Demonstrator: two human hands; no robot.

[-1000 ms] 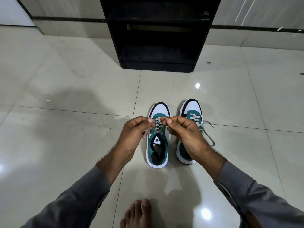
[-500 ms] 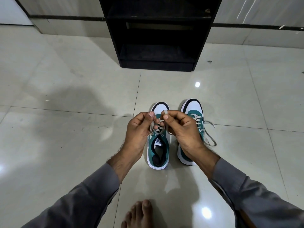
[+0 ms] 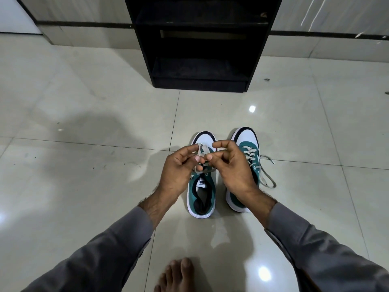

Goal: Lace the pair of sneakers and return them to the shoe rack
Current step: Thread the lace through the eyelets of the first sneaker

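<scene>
Sneakers sitting side by side on the floor, toes toward the shoe rack (image 3: 200, 49). Left hand (image 3: 179, 165) and right hand (image 3: 231, 165) pinching grey lace (image 3: 202, 149) above the left sneaker (image 3: 202, 190), forming loops for tying. Right sneaker (image 3: 245, 142) lace trailing loose.

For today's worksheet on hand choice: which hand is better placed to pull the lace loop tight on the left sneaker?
Probably the left hand: the lace loop sits pinched in its fingers above the left sneaker, while the right hand only touches its end.

Long grey sleeves (image 3: 117, 247) with buttoned cuffs, bare hands (image 3: 179, 167), one bare foot (image 3: 176, 277).
</scene>
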